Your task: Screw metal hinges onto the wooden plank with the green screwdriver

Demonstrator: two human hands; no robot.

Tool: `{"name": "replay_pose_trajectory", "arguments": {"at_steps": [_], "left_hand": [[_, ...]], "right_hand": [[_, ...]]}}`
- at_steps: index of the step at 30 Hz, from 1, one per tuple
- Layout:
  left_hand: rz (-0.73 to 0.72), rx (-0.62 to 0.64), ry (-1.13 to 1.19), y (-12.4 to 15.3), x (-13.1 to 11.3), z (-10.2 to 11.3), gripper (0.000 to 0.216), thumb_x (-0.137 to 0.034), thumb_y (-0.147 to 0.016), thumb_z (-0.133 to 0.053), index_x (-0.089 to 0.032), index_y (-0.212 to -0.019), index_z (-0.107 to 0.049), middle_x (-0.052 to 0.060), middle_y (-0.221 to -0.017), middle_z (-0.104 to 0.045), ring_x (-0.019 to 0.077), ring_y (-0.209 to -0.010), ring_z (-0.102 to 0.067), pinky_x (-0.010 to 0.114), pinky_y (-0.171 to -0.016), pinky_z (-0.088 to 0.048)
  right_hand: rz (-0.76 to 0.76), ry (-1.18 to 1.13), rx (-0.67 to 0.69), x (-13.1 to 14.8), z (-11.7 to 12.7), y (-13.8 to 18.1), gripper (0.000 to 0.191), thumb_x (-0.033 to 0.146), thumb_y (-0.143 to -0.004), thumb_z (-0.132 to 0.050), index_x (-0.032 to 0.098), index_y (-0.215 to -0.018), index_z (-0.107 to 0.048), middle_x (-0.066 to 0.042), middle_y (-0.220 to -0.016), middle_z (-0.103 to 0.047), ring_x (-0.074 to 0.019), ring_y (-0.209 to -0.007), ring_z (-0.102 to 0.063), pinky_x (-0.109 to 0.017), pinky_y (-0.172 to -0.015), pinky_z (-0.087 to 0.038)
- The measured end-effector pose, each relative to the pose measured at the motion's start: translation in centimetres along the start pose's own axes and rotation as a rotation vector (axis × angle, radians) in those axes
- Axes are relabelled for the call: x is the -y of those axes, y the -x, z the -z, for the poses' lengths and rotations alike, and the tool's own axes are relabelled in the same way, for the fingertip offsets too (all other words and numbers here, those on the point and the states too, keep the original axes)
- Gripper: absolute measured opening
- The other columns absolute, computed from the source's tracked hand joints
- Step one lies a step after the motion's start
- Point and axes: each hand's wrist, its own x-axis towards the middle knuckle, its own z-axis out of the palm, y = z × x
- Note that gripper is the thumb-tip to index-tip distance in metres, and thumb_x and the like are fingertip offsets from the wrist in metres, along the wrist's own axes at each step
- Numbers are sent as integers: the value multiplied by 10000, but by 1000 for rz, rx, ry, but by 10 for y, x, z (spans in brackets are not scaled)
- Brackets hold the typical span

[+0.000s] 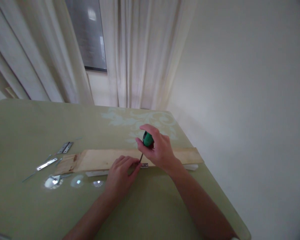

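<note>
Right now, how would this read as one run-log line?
right hand: holds green-handled screwdriver | left hand: at its tip | holed metal plate: at wooden board's near edge

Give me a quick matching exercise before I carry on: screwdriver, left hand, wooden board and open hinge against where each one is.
1. screwdriver
2. left hand
3. wooden board
4. open hinge

A. beneath both hands
B. on the table, just behind the board's left end
C. in the right hand
D. beside the screwdriver's lower end

Pairs: 1-C, 2-D, 3-A, 4-B
</note>
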Motion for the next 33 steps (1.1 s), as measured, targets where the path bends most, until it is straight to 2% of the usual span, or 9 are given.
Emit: {"name": "replay_pose_trajectory", "arguments": {"at_steps": [4,7,12,14,18,23,28,30,33], "left_hand": [[-28,16,-47,2,0,2,148,-354,-1008,-653,-219,-1001,-713,34,-935,-753,235,-904,-644,385,-827,-512],[-96,30,-157,4,1,6,164,-391,-978,-696,-239,-1027,-731,45,-1034,-763,267,-967,-647,428,-862,-488],[-153,8,-218,7,6,6,100,-346,-974,-709,-263,-1004,-755,34,-1115,-765,269,-1022,-639,436,-894,-464],[-155,-11,-208,8,9,5,100,-345,-976,-710,-259,-993,-758,32,-1103,-768,263,-1020,-636,429,-895,-466],[-162,-16,-194,8,11,4,101,-344,-977,-715,-262,-1006,-766,21,-1099,-773,252,-1017,-639,421,-900,-475],[-156,-14,-202,8,12,4,147,-364,-998,-679,-260,-1019,-780,34,-1099,-784,247,-1008,-654,420,-898,-498],[-165,-14,-206,9,13,4,194,-381,-1020,-632,-268,-1031,-789,48,-1104,-789,253,-1014,-666,431,-913,-523],[-168,-20,-203,9,14,4,194,-381,-1020,-630,-275,-1032,-793,46,-1099,-791,256,-1013,-671,427,-905,-530],[-172,-23,-188,9,13,4,197,-390,-1013,-636,-280,-1035,-798,47,-1088,-792,257,-1005,-675,423,-897,-541]], "right_hand": [[-39,-187,204,9,20,-8,490,248,-1027,-566,278,-1512,-500,-44,-1172,-733,-169,-1007,-704,-328,-940,-566],[-60,-277,245,11,28,-11,483,223,-1065,-513,294,-1542,-493,-45,-1249,-714,-159,-1083,-680,-335,-1001,-544],[-28,-161,80,5,23,-12,366,306,-999,-695,260,-1360,-658,-11,-944,-676,-139,-804,-624,-281,-796,-563],[-39,-174,88,5,24,-13,375,311,-1012,-669,272,-1384,-650,-25,-993,-686,-154,-859,-642,-312,-845,-569],[-47,-297,205,7,31,-14,438,238,-1077,-504,313,-1504,-563,-58,-1269,-686,-183,-1126,-652,-379,-1017,-535],[-4,-92,71,9,32,-12,365,340,-1014,-669,276,-1373,-691,-36,-967,-612,-175,-896,-617,-329,-840,-555],[-17,-208,240,17,38,-18,458,216,-1100,-413,291,-1534,-539,-71,-1330,-644,-179,-1236,-603,-374,-1096,-493],[-25,-195,245,18,35,-18,432,251,-1107,-437,296,-1521,-553,-58,-1233,-672,-164,-1153,-634,-340,-1042,-523],[-6,0,67,16,27,-14,324,389,-1038,-618,269,-1324,-712,-40,-940,-639,-173,-870,-629,-320,-836,-568]]}}
